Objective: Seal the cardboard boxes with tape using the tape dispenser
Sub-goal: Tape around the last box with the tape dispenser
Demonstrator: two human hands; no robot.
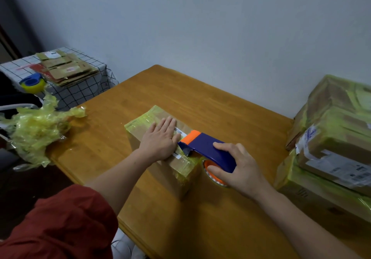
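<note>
Pressing flat on the cardboard box [172,180], the left hand [160,140] lies with fingers straight and slightly spread, while the right hand [240,167] grips the blue-and-orange tape dispenser [208,148], whose front end rests on the box top. The box stands at the middle of the counter [180,90]. Taped boxes [331,138] are stacked at the right, and crumpled yellow tape [36,134] lies at the left.

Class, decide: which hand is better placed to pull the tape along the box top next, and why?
The right hand: it grips the tape dispenser, whose front end sits on the box top. The left hand lies flat on the box, steadying it.
</note>
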